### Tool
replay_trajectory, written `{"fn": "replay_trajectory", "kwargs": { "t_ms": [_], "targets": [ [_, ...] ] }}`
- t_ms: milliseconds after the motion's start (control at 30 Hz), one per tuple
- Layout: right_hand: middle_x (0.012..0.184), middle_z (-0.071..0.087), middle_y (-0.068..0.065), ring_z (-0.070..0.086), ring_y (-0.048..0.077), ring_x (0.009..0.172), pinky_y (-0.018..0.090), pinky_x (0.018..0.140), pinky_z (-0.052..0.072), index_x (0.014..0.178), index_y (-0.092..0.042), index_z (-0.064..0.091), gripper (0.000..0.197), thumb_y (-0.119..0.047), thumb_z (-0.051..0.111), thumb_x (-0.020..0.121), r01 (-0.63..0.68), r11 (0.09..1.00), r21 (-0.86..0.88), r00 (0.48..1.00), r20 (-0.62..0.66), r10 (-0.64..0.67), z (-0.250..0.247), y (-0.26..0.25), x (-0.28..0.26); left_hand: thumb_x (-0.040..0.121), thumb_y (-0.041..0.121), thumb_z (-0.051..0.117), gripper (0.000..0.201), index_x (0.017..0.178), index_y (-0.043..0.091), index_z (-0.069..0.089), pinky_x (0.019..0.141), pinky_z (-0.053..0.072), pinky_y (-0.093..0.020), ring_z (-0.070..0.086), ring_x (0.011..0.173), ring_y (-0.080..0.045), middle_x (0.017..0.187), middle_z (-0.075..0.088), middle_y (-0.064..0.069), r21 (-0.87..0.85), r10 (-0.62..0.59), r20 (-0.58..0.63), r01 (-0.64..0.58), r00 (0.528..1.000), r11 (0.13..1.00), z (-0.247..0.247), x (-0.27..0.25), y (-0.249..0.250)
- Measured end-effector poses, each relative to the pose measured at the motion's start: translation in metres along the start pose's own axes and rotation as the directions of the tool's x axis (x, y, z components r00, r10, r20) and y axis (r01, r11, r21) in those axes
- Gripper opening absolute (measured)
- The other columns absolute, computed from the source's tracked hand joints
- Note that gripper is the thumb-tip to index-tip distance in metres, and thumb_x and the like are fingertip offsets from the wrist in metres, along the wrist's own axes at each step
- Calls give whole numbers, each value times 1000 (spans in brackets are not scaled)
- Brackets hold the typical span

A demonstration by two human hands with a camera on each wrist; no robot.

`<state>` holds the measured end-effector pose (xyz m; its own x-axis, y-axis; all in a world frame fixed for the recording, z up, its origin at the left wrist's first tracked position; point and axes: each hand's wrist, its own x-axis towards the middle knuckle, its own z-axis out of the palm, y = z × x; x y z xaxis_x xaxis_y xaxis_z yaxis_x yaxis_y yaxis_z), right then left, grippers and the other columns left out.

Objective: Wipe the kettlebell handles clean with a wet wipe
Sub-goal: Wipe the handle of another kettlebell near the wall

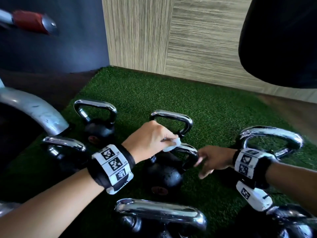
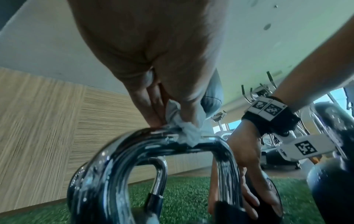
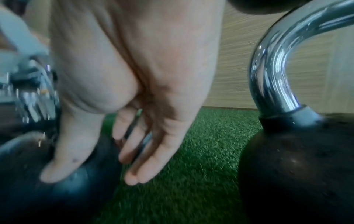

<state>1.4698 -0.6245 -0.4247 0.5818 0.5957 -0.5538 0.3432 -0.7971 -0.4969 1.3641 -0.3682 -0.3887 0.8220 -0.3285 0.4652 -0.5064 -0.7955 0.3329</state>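
nearest the head camera, at the bottom edge, a thick chrome handle of a black kettlebell [image 1: 161, 214] is seen, with water drops on it. just beyond it, in the middle of the green artificial turf floor [image 1: 137, 93], stands the small black round kettlebell with a chrome loop handle [image 1: 164, 174] that is being worked on.

a crumpled white wet wipe [image 1: 173, 145] is pinched by the left hand [image 1: 151, 138] between thumb and curled fingers, and is pressed onto the top bar of that handle. in the left wrist view the wet wipe [image 2: 184, 128] is seen bunched under the fingertips on the shiny bar, with smears of moisture beside it.

the right hand [image 1: 214, 158] is held against the right side of the same kettlebell, its fingers nearly straight and spread, with nothing gripped; in the right wrist view the fingers [image 3: 138, 153] are pointed downward beside the black ball, the thumb lying on its surface. this view is blurred.

more chrome-handled black kettlebells are set around: two at the back [image 1: 97, 117] [image 1: 173, 121], one on the left [image 1: 63, 148] and a larger one on the right [image 1: 272, 140]. black wrist straps with white printed marker tags [image 1: 113, 167] are worn on both wrists. a wood-grain wall panel [image 1: 188, 40] is seen behind the turf.
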Motion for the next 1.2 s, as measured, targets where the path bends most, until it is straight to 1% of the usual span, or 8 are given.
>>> {"fn": "replay_trajectory", "kwargs": {
  "t_ms": [167,333,400,467,567,800,1033,1200],
  "targets": [
    [81,78,-2,70,14,72,32,71,60,90,-19,79,18,-22,89,76,145,975,167,987,-92,-131,28,1,14,99,45,58,39,76,16,70,57,43,-23,57,58,-9,63,62,2,102,33,-46,-28,998,994,11,-5,-7],
    [87,78,17,74,36,77,44,71,62,102,-9,77,72,-60,92,53,209,946,250,965,-207,-159,38,12,27,92,61,56,43,101,26,79,65,56,-36,68,72,2,79,65,-15,-90,-184,-164,171,969,981,3,-30,-40],
    [86,79,14,74,42,82,46,71,63,100,-9,77,68,-58,91,56,222,946,234,962,-211,-174,37,13,28,95,59,55,43,106,25,79,72,60,-34,73,93,0,101,54,31,-94,-118,-166,104,979,990,6,-35,-33],
    [83,79,13,73,44,82,46,71,63,95,-9,78,46,-42,93,66,235,945,227,957,-225,-184,36,12,27,95,56,57,43,100,21,81,69,59,-28,67,82,9,86,80,4,-87,-119,-194,104,974,991,8,-37,-27],
    [82,79,9,75,39,80,48,74,64,89,-12,78,31,-35,90,73,242,947,212,954,-231,-192,36,10,25,90,57,65,47,81,13,79,55,49,-24,39,56,4,57,49,0,-157,-344,-249,313,905,937,11,-48,-55],
    [77,78,9,76,29,73,34,68,62,86,-10,76,38,-41,91,71,237,958,163,953,-230,-197,32,9,24,93,54,66,45,71,16,74,70,64,-48,73,72,-16,73,76,-2,-380,-450,-178,361,875,852,20,-68,-74],
    [76,78,6,71,20,65,30,63,59,85,-11,78,30,-35,90,74,246,960,132,953,-216,-214,29,6,23,100,1,59,17,102,-5,75,86,63,-33,77,89,-18,92,80,-9,-866,-729,139,440,670,239,47,-83,-62],
    [75,78,6,69,17,62,29,62,58,86,-10,78,30,-36,89,76,257,958,125,952,-202,-229,29,5,22,99,0,61,15,100,-7,75,93,60,-35,76,93,-20,93,80,-10,-830,-703,244,519,668,205,58,-91,-69]
  ]
}}
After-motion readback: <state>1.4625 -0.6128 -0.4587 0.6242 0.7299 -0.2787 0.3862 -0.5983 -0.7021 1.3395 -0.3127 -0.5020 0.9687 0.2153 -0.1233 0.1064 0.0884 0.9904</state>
